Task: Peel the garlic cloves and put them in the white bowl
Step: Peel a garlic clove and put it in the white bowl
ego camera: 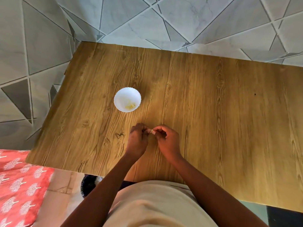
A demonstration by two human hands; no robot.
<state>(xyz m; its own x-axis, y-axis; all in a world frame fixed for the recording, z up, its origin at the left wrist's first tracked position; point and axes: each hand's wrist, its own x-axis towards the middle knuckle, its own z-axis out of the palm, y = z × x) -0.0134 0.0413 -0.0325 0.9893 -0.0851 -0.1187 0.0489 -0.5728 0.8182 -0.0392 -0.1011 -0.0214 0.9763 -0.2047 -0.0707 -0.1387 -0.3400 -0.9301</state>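
Both hands [153, 138] pinch garlic clove [152, 131] near table's [213, 112] front edge.

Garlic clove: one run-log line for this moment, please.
phase: peeling | garlic clove pinched between left hand and right hand | white bowl: holds peeled cloves

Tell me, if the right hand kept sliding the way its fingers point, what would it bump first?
Probably the left hand: the right hand points at it, both pinching the garlic clove.
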